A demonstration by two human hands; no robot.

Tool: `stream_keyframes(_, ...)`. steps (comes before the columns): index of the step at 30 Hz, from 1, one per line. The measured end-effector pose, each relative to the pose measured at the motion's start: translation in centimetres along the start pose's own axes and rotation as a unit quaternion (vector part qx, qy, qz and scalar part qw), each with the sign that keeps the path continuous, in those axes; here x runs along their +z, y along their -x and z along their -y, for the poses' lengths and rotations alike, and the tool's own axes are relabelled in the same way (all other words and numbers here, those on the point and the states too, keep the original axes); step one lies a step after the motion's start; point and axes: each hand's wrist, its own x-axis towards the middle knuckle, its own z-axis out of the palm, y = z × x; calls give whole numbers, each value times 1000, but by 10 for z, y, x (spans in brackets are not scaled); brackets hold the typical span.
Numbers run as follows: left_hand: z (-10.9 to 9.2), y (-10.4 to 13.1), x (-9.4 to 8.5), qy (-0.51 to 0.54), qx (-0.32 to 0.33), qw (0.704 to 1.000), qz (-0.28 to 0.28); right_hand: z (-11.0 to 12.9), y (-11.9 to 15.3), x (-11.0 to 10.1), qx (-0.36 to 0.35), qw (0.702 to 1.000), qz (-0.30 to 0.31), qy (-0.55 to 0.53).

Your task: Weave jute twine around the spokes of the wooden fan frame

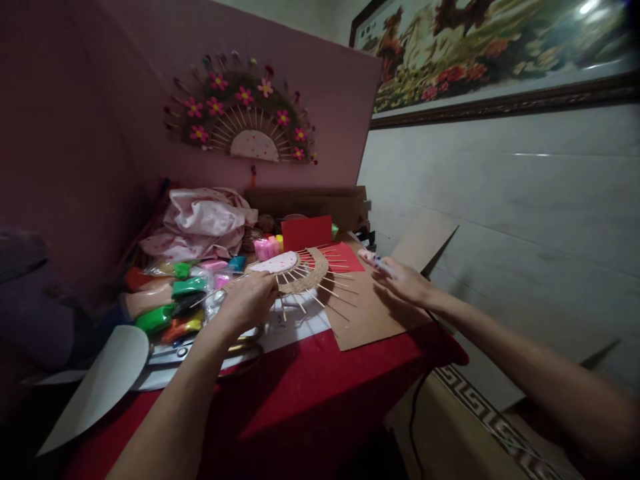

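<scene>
My left hand [253, 300] is closed on the near left edge of a half-round fan [317, 270] made of thin wooden sticks, a twine-like brown band and a spotted pale centre. Its sticks spread to the right over the cardboard. To the right of the fan, my right hand [400, 280] is raised, its fingers curled around a small pale tool [377, 262] with bluish marks. The tool is blurred and its kind is unclear. From beneath that wrist hangs a dark cord [414, 407]. The tool and the fan are apart.
Colourful clay packs [190, 287] and spotted cloth [205, 220] crowd the table's left. Scissors [175, 353] lie nearer. Red paper [306, 233] stands behind the fan; a cardboard sheet [370, 320] rests on the red tablecloth [300, 400]. A finished-looking flowered fan [255, 143] hangs behind.
</scene>
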Motion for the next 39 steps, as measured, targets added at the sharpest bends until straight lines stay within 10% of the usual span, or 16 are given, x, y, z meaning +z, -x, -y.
stream_keyframes(8,2,-1,-3,33,-14,999,-7,-54,7,23,-81,970,108,204)
stream_keyframes(13,1,0,-3,33,-12,999,-4,-1,31,19,-90,983,-86,138)
stream_keyframes(16,2,0,-2,22,-6,1000,-9,54,59,35,-62,987,-33,-145)
stream_keyframes(20,2,0,0,27,-5,1000,-15,106,75,79,116,818,162,-540)
stream_keyframes(23,1,1,-1,31,-2,999,-21,124,62,104,216,636,171,-721)
stream_keyframes(26,-2,0,-2,17,-12,1000,-18,134,43,113,219,551,159,-789)
stream_keyframes(39,-3,0,2,-45,9,999,-18,152,41,118,254,649,180,-694)
